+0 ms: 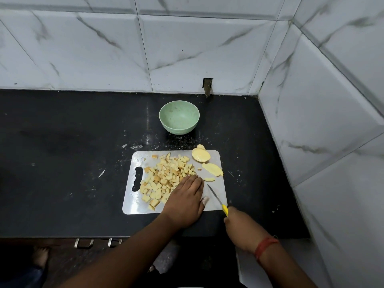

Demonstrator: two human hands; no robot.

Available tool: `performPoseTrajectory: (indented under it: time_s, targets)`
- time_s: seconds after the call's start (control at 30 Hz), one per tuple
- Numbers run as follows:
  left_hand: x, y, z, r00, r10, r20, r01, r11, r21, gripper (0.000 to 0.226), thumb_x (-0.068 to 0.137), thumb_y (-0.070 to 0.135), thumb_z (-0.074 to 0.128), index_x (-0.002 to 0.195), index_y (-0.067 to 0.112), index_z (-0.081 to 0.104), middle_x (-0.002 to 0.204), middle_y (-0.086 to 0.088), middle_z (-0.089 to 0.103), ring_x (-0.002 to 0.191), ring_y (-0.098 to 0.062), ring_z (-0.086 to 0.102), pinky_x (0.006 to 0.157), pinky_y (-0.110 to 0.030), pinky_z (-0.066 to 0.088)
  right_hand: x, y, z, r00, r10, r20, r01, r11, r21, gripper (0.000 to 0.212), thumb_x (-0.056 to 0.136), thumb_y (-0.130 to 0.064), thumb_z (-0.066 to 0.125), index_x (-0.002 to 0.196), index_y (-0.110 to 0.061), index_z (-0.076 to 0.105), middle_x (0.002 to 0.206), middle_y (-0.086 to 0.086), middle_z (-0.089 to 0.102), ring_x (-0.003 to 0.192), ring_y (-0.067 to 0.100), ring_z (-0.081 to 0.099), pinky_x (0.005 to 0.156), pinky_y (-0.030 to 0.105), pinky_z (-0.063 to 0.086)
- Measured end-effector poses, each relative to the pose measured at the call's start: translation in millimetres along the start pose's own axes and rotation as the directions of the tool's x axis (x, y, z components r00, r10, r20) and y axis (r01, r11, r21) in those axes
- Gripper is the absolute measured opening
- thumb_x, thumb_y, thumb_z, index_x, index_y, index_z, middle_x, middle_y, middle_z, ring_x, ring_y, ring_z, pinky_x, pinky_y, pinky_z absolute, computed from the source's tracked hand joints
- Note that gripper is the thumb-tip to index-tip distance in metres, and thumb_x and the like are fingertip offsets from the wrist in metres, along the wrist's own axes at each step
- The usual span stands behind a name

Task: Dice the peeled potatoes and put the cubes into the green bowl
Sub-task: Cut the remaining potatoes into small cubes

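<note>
Many potato cubes [166, 179] are heaped on the left half of the cutting board [216, 196], and the left hand [187, 201] is laid flat against the heap's right edge, fingers straight and together. A yellow-handled knife [218, 201] is gripped by the right hand [241, 227] just beside it, blade on the board. Uncut potato slices [205, 161] lie beyond both hands, and the green bowl [179, 117] stands well apart on the counter [72, 142].
</note>
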State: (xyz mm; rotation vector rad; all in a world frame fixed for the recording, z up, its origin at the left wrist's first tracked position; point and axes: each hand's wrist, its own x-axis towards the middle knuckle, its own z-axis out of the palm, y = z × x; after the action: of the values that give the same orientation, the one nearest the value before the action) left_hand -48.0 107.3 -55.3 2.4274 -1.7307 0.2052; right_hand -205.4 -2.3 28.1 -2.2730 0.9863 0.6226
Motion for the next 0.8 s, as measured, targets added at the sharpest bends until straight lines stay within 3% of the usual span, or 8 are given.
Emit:
performPoseTrajectory:
  time_s: [0.1, 0.17, 0.23, 0.33, 0.53, 0.67, 0.8]
  targets:
    - [4.2, -8.8, -1.0, 0.998, 0.063, -0.008, -0.062, 0.998, 0.020, 0.055, 0.105, 0.046, 0.041, 0.136, 0.006, 0.062, 0.136, -0.011, 0.061, 0.134, -0.028, 0.050, 0.123, -0.042, 0.031, -5.7, 1.1, -13.1, 0.999, -0.017, -0.051, 0.021, 0.996, 0.082, 0.018, 0.103, -0.026, 0.039, 0.100, -0.010, 0.047, 0.091, 0.007, 0.057, 0.080, 0.024, 0.060, 0.067, 0.032, 0.047]
    - [8.0, -18.7, -1.8, 0.992, 0.123, -0.014, -0.123, 0.992, 0.043, 0.052, 0.106, 0.045, 0.041, 0.134, 0.007, 0.063, 0.135, -0.011, 0.060, 0.134, -0.029, 0.049, 0.124, -0.043, 0.027, -8.2, 0.5, -19.2, 0.998, -0.010, -0.057, 0.018, 0.991, 0.134, 0.018, 0.102, -0.028, 0.039, 0.099, -0.013, 0.047, 0.088, 0.007, 0.057, 0.074, 0.023, 0.060, 0.057, 0.033, 0.050]
    - [12.0, -26.2, -3.5, 0.986, 0.163, -0.036, -0.160, 0.985, 0.062, 0.051, 0.106, 0.045, 0.042, 0.131, 0.007, 0.064, 0.135, -0.011, 0.061, 0.135, -0.029, 0.049, 0.125, -0.043, 0.024, -9.4, 1.3, -21.7, 0.999, 0.004, -0.043, 0.003, 0.986, 0.164, 0.018, 0.102, -0.030, 0.038, 0.098, -0.014, 0.047, 0.085, 0.005, 0.054, 0.068, 0.020, 0.058, 0.046, 0.030, 0.046]
    - [16.2, -27.1, -6.9, 0.978, 0.200, -0.057, -0.195, 0.978, 0.078, 0.048, 0.106, 0.043, 0.044, 0.129, 0.007, 0.065, 0.136, -0.013, 0.061, 0.135, -0.030, 0.049, 0.125, -0.044, 0.023, -10.9, 3.5, -24.3, 0.998, 0.004, -0.055, 0.005, 0.986, 0.165, 0.017, 0.103, -0.030, 0.038, 0.096, -0.016, 0.044, 0.081, 0.002, 0.050, 0.065, 0.015, 0.053, 0.046, 0.026, 0.041]
    - [27.4, -1.1, -8.7, 0.954, 0.300, 0.008, -0.300, 0.952, 0.054, 0.061, 0.109, 0.048, 0.028, 0.143, 0.006, 0.056, 0.149, -0.013, 0.054, 0.142, -0.030, 0.045, 0.125, -0.044, 0.025, -12.1, 9.8, -32.2, 0.996, 0.006, -0.085, 0.012, 0.976, 0.218, 0.020, 0.102, -0.032, 0.038, 0.097, -0.014, 0.045, 0.087, 0.006, 0.053, 0.065, 0.019, 0.058, 0.041, 0.028, 0.045]
    - [28.6, 1.9, -3.3, 0.962, 0.258, 0.091, -0.262, 0.964, 0.038, 0.065, 0.109, 0.052, 0.027, 0.147, 0.006, 0.052, 0.150, -0.012, 0.053, 0.142, -0.028, 0.043, 0.126, -0.041, 0.017, -11.6, 12.5, -34.8, 0.995, 0.000, -0.095, 0.023, 0.971, 0.236, 0.020, 0.103, -0.032, 0.038, 0.098, -0.014, 0.045, 0.083, 0.005, 0.051, 0.062, 0.018, 0.056, 0.041, 0.026, 0.047]
    - [23.3, -13.0, -3.9, 0.986, 0.164, 0.037, -0.164, 0.986, -0.002, 0.065, 0.109, 0.051, 0.024, 0.134, 0.005, 0.061, 0.134, -0.011, 0.059, 0.133, -0.028, 0.049, 0.126, -0.043, 0.023, -10.7, 15.0, -33.6, 0.997, 0.016, -0.072, 0.001, 0.971, 0.239, 0.018, 0.103, -0.032, 0.037, 0.103, -0.016, 0.045, 0.084, 0.004, 0.051, 0.062, 0.018, 0.057, 0.041, 0.026, 0.047]
